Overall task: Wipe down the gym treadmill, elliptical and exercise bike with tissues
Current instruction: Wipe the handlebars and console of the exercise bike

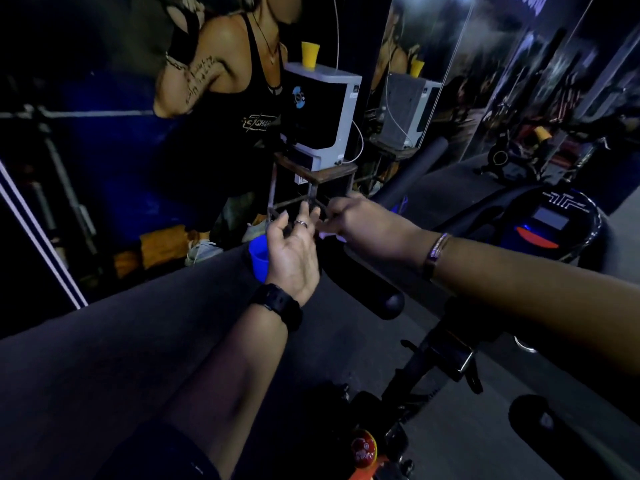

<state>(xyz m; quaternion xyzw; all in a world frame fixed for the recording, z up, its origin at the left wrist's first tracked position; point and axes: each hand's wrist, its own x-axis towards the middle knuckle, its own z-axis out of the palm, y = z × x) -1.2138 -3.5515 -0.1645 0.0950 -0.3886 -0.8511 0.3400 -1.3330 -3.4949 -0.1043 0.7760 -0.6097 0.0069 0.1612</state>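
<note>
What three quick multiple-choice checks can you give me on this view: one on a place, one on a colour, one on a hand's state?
1. Where does the yellow cup stand?
A) on the floor
B) on top of the water purifier
C) on a bike saddle

2. What colour is the small cup behind the left hand?
A) red
B) blue
C) green

3. What is the right hand doing?
A) lying flat and open
B) curled, holding nothing
C) pinching a white tissue

Key:
1 B, the yellow cup sits on the purifier's top.
2 B, blue plastic shows beside the palm.
3 C, white tissue shows under its curled fingers.
</note>
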